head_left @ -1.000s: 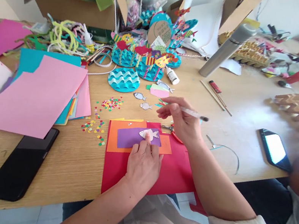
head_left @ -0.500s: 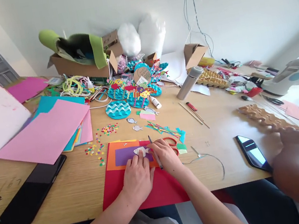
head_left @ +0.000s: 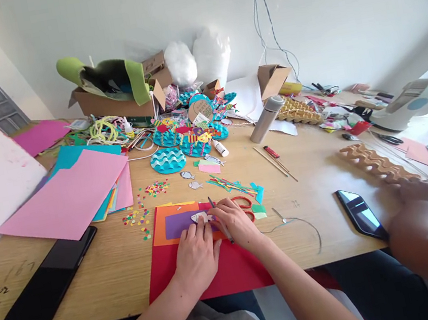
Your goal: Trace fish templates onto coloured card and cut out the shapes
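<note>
My left hand (head_left: 196, 257) lies with its fingers stretched over a white paper fish (head_left: 198, 217), holding it against a purple sheet (head_left: 174, 226). Under that are an orange sheet (head_left: 160, 234) and a large red sheet (head_left: 238, 274). In my right hand (head_left: 238, 224) is a slim grey pen (head_left: 212, 205), its lower end pointing toward me beneath the fingers. The right fingers rest close to the fish's tail, which they partly cover. Orange-handled scissors (head_left: 246, 203) lie just beyond my right hand, their blades hidden.
Paper strips (head_left: 229, 186), confetti dots (head_left: 136, 216) and two loose paper fish (head_left: 194, 185) lie around the sheets. A black phone-like slab (head_left: 50, 288) is at left. At right are a phone (head_left: 360, 216) and another person's hand (head_left: 423, 195) on corrugated card (head_left: 375, 162). A flask (head_left: 267, 120) stands behind.
The camera view has shifted slightly. Both my hands stay in nearly the same place, and my right fingers now cover more of the fish's tail.
</note>
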A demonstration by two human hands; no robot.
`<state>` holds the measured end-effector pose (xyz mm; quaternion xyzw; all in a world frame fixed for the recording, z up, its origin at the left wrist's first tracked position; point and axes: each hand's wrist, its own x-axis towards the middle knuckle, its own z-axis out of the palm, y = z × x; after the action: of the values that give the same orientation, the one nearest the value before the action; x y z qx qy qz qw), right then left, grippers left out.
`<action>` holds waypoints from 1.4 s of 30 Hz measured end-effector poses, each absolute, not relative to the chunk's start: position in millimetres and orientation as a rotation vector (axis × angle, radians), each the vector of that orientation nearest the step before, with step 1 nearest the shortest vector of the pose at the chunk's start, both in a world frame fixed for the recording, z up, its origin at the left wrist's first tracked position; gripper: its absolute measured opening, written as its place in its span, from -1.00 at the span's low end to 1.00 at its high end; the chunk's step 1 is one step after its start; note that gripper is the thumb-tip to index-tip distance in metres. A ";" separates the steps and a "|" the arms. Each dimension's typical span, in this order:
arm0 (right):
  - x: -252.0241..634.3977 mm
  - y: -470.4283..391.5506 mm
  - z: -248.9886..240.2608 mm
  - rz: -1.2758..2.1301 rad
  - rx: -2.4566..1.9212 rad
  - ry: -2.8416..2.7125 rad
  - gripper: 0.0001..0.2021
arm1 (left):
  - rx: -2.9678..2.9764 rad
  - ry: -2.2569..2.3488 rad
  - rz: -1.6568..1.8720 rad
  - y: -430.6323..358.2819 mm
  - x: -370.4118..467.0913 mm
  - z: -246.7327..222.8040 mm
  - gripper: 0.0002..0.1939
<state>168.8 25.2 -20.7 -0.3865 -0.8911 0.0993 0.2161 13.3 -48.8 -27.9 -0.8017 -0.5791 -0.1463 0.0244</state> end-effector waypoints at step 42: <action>174.4 203.4 -29.7 -0.135 -1.386 -2.599 -0.74 | -2.343 -1.681 -0.763 -48.0 6.3 -38.2 -0.70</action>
<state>174.4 203.4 -29.7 -0.4678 -0.8774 -0.0456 0.0964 6.3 -48.0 -38.2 -0.7829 -0.5619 -0.2550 0.0793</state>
